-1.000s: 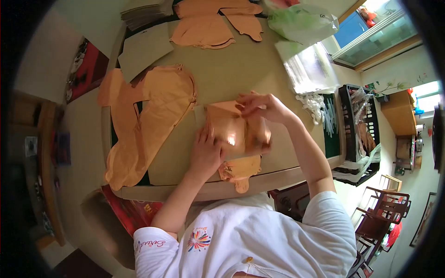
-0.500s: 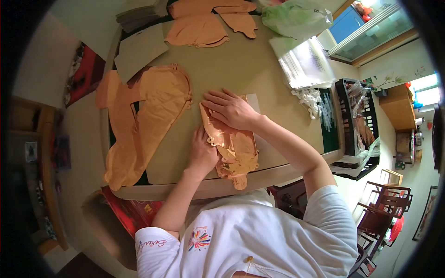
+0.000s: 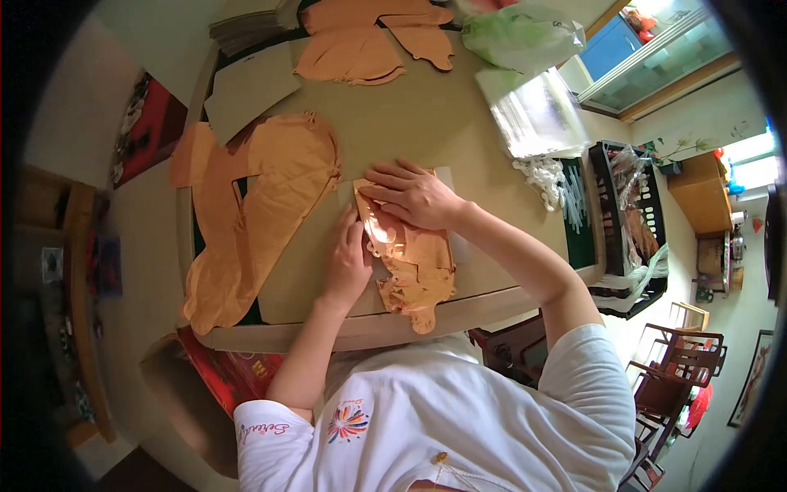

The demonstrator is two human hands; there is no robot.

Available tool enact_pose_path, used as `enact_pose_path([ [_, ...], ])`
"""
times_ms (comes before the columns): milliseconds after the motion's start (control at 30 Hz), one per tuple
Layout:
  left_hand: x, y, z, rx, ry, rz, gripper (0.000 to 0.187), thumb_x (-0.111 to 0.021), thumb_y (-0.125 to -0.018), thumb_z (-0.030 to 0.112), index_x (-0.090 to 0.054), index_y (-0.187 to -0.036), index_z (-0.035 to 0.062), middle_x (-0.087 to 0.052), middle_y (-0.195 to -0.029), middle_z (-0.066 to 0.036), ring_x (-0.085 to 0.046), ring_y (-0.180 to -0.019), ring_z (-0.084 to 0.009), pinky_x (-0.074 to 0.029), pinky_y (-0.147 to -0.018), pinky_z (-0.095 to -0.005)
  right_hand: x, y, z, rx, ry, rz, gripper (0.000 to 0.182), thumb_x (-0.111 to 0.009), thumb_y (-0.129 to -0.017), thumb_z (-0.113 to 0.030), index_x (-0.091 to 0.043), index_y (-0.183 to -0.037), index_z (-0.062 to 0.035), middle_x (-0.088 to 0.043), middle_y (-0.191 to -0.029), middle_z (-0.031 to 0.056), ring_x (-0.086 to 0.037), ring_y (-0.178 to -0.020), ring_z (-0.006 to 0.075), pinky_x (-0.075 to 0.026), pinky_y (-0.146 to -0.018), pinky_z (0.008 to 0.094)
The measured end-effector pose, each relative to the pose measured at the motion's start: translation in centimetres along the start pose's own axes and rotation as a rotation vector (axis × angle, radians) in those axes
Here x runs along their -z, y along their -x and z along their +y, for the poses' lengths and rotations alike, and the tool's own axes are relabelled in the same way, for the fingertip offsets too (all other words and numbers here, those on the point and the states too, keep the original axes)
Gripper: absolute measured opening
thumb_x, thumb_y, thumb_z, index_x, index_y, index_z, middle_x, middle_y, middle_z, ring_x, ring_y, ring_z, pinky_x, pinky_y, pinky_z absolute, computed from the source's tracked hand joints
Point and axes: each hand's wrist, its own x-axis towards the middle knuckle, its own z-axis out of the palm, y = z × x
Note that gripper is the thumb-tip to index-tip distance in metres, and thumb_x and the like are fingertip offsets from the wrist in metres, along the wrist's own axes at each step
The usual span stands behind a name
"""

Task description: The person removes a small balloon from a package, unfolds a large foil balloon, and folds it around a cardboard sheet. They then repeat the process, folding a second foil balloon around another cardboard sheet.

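Folded rose-gold foil balloon (image 3: 410,254) lying flat near the front edge of the surface (image 3: 426,123), partly over a pale backing card (image 3: 447,176). Pinned at its far end under the right hand (image 3: 414,197), palm down, fingers spread, nothing clasped in that grip. Touched along its left edge by the left hand (image 3: 348,258), also flat and open, pressing rather than holding. Judged to be mid-fold, creases being flattened; next move likely calls for steady pressure on the far end while turning the loose near tail inward, without tearing the thin foil. Left of the balloon, a large stack of unfolded orange foil shapes (image 3: 262,205); beyond it more orange shapes (image 3: 361,49); right of it clear bags (image 3: 537,115) and white straws (image 3: 545,176)
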Motion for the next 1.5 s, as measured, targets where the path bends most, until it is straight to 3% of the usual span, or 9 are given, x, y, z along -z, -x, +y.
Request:
enact_pose_path([
  [100, 0.5, -0.4, -0.3, 0.178, 0.110, -0.073, 0.041, -0.049, -0.086, -0.003, -0.042, -0.127, -0.0010, -0.044, -0.137, -0.022, -0.040, -0.130, -0.0387, -0.043, -0.101, -0.0433, -0.2, 0.0, 0.0, -0.002, 0.004, -0.009, 0.039, -0.051, -0.095, -0.031, -0.054, -0.130, -0.0158, -0.046, -0.142, 0.0095, -0.038, -0.135, 0.0278, -0.029, -0.111, 0.0503],
  [200, 1.3, -3.0, 1.2, 0.082, 0.001, 0.101, 0.044, -0.052, -0.085, 0.000, -0.043, -0.128, -0.0014, -0.046, -0.133, -0.024, -0.041, -0.129, -0.0395, -0.039, -0.104, -0.0440, -0.3, 0.1, 0.0, 0.005, 0.013, -0.009, 0.040, -0.052, -0.094, -0.030, -0.054, -0.130, -0.0151, -0.046, -0.142, 0.0094, -0.038, -0.135, 0.0278, -0.030, -0.111, 0.0500],
  [433, -1.5, -1.0, 1.1, -0.045, -0.344, -0.083, 0.061, -0.053, -0.091, 0.019, -0.031, -0.141, -0.0086, -0.035, -0.145, -0.026, -0.028, -0.139, -0.0378, -0.022, -0.114, -0.0485, -0.5, 0.2, -0.1, -0.035, -0.031, 0.018, 0.042, -0.057, -0.092, -0.027, -0.054, -0.129, -0.0079, -0.046, -0.142, 0.0104, -0.040, -0.133, 0.0291, -0.031, -0.111, 0.0470],
  [533, -1.4, -1.2, 1.4, -0.026, -0.344, -0.087, 0.059, -0.051, -0.091, 0.016, -0.032, -0.140, -0.0088, -0.034, -0.145, -0.027, -0.029, -0.138, -0.0380, -0.023, -0.114, -0.0483, -0.3, 0.2, -0.4, -0.028, 0.021, 0.029, 0.042, -0.052, -0.094, -0.027, -0.052, -0.130, -0.0057, -0.047, -0.140, 0.0123, -0.039, -0.133, 0.0287, -0.030, -0.111, 0.0464],
  [833, -2.0, -1.0, 0.3, -0.056, -0.212, 0.011, 0.052, -0.049, -0.090, 0.014, -0.039, -0.137, -0.0076, -0.037, -0.144, -0.025, -0.033, -0.136, -0.0371, -0.027, -0.113, -0.0467, 0.5, 3.6, -1.7, -0.003, 0.039, -0.019, 0.045, -0.053, -0.093, -0.027, -0.050, -0.133, -0.0058, -0.046, -0.141, 0.0123, -0.040, -0.132, 0.0284, -0.031, -0.112, 0.0421],
  [1033, -1.7, -1.0, 0.6, -0.095, -0.351, -0.018, 0.047, -0.049, -0.090, 0.014, -0.046, -0.132, -0.0070, -0.041, -0.141, -0.024, -0.036, -0.134, -0.0371, -0.029, -0.111, -0.0460, 0.1, 4.0, -1.6, -0.020, 0.072, 0.057, 0.049, -0.054, -0.093, -0.031, -0.049, -0.133, -0.0039, -0.045, -0.140, 0.0166, -0.037, -0.134, 0.0320, -0.029, -0.112, 0.0428],
  [1233, -2.6, -1.0, -0.1, -0.113, -0.331, 0.048, 0.045, -0.050, -0.090, 0.014, -0.049, -0.129, -0.0065, -0.045, -0.138, -0.024, -0.038, -0.133, -0.0365, -0.031, -0.111, -0.0453, -0.6, 5.2, -1.5, -0.261, 0.226, 0.128, 0.066, -0.058, -0.089, -0.037, -0.039, -0.140, 0.0003, -0.039, -0.144, 0.0202, -0.033, -0.137, 0.0346, -0.025, -0.114, 0.0442],
  [1333, -2.6, -1.0, -0.1, -0.118, -0.349, 0.061, 0.044, -0.050, -0.089, 0.014, -0.050, -0.128, -0.0065, -0.046, -0.136, -0.024, -0.038, -0.132, -0.0365, -0.031, -0.111, -0.0450, -0.7, 5.5, -1.4, -0.363, 0.262, 0.099, 0.070, -0.051, -0.093, -0.045, -0.035, -0.141, 0.0034, -0.036, -0.146, 0.0202, -0.029, -0.139, 0.0331, -0.022, -0.115, 0.0442],
  [1500, -2.4, -1.0, 0.1, -0.115, -0.351, 0.056, 0.044, -0.051, -0.089, 0.014, -0.050, -0.127, -0.0065, -0.046, -0.137, -0.024, -0.038, -0.132, -0.0364, -0.031, -0.111, -0.0449, 0.0, 6.2, -1.3, -0.505, 0.231, 0.063, 0.069, -0.043, -0.096, -0.045, -0.028, -0.145, 0.0006, -0.030, -0.151, 0.0185, -0.024, -0.142, 0.0307, -0.019, -0.116, 0.0437],
])
